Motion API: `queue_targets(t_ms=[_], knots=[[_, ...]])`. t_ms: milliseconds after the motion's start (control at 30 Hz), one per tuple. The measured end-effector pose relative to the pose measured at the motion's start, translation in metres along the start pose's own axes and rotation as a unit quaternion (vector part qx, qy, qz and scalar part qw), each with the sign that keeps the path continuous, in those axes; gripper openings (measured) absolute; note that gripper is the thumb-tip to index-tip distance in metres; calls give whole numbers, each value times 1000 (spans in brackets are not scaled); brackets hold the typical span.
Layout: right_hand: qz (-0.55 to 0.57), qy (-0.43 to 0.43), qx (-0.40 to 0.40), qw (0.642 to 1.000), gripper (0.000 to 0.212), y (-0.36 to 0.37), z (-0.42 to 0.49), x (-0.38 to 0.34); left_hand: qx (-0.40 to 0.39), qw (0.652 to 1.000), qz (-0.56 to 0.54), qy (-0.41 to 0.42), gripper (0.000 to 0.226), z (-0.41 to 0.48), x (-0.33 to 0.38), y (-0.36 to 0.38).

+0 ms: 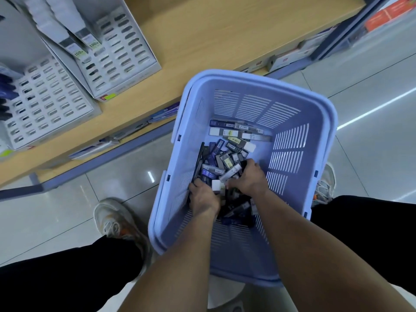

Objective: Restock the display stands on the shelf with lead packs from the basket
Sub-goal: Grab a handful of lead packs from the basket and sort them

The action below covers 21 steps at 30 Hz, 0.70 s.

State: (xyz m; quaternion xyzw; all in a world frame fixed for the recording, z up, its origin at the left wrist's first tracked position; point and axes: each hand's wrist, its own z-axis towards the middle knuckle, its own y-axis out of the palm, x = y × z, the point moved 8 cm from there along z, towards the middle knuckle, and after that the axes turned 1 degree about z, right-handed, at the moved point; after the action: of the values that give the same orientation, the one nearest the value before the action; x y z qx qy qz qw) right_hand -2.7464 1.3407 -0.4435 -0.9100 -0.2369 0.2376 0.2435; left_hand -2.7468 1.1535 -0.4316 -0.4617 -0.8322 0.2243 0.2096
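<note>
A light-blue plastic basket (290,104) stands on the floor between my feet, holding several lead packs (227,152) in dark blue, black, grey and white. Both hands are down in the pile. My left hand (203,198) has its fingers curled into the packs beside a white pack (218,185). My right hand (248,179) grips a grey and white pack marked HB (230,174). Two white display stands sit on the wooden shelf at the upper left, the nearer stand (45,102) and the farther stand (121,57), both with many slots showing.
The wooden shelf (202,39) runs diagonally across the top, with price labels along its blue front edge. Hanging packs (74,41) overlap the farther stand. My shoes (117,221) and dark trouser legs flank the basket on a glossy tiled floor.
</note>
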Motion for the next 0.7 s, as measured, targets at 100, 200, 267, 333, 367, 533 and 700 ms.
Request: queue_targets(t_ms=[100, 200, 267, 333, 367, 533, 700], knots=[[54, 5, -3, 999, 86, 2, 1, 4, 1, 999, -35, 11, 94, -1, 1, 2], [127, 22, -30, 991, 76, 8, 1, 11, -6, 999, -42, 20, 100, 1, 1, 5], [146, 30, -37, 988, 72, 12, -1, 14, -3, 999, -46, 29, 96, 6, 0, 5], [159, 36, -41, 986, 77, 16, -1, 17, -8, 997, -76, 17, 92, 8, -2, 5], [169, 38, -42, 984, 81, 18, 0, 19, -15, 995, -93, 12, 91, 9, -3, 6], [211, 31, -45, 976, 93, 16, -2, 14, -50, 982, -181, 13, 86, 12, -5, 13], [193, 40, -38, 980, 57, 10, 1, 11, -41, 970, -240, 3, 79, 17, -2, 14]])
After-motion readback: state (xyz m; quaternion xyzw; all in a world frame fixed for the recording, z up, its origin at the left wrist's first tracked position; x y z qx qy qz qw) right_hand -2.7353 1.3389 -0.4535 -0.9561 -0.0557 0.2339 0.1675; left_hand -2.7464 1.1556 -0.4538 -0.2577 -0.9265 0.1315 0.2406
